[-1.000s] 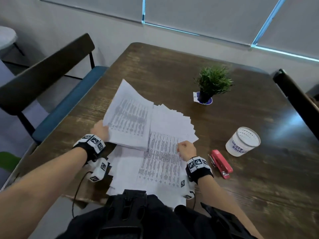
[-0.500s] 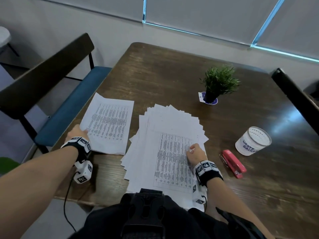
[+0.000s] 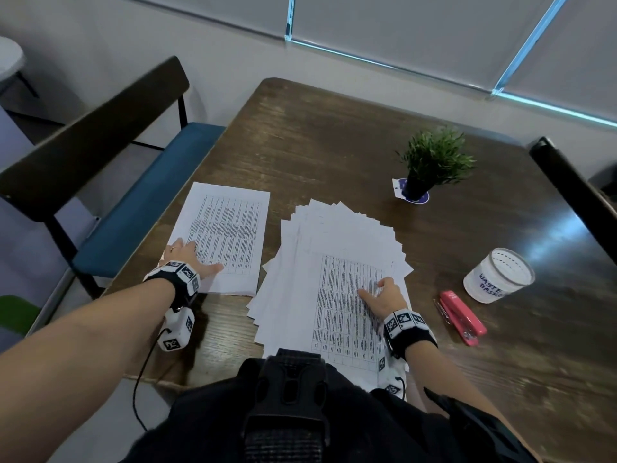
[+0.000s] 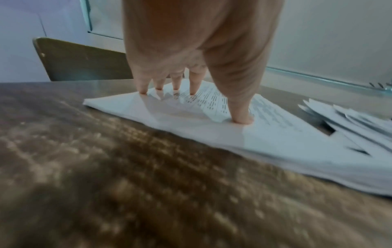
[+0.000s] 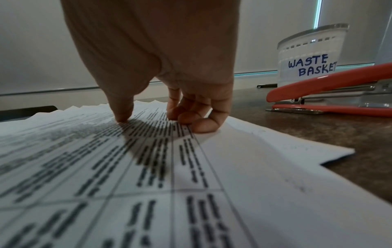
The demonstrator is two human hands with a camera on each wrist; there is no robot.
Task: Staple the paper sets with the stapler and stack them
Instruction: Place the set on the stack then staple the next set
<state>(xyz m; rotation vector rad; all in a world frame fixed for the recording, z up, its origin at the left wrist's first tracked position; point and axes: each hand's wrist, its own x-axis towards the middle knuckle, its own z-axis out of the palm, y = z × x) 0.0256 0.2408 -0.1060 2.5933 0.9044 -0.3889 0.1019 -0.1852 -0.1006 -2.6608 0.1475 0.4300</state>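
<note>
left hand (image 3: 182, 259) presses paper set (image 3: 227, 235); right hand (image 3: 384, 297) on fanned pile (image 3: 337, 242).

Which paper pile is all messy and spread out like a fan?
The big pile under the right hand. Its sheets fan out crookedly; the small set under the left hand lies neat.

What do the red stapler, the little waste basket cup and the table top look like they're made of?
Stapler: glossy red shell, probably plastic or painted metal, over a bare silvery metal base and rail, seen from the right wrist.
Waste basket: translucent white plastic, by the look of it, with rows of small slots near the rim and a handwritten label.
Table: dark brown wood or wood-look laminate, with visible grain and a slight sheen.
</note>
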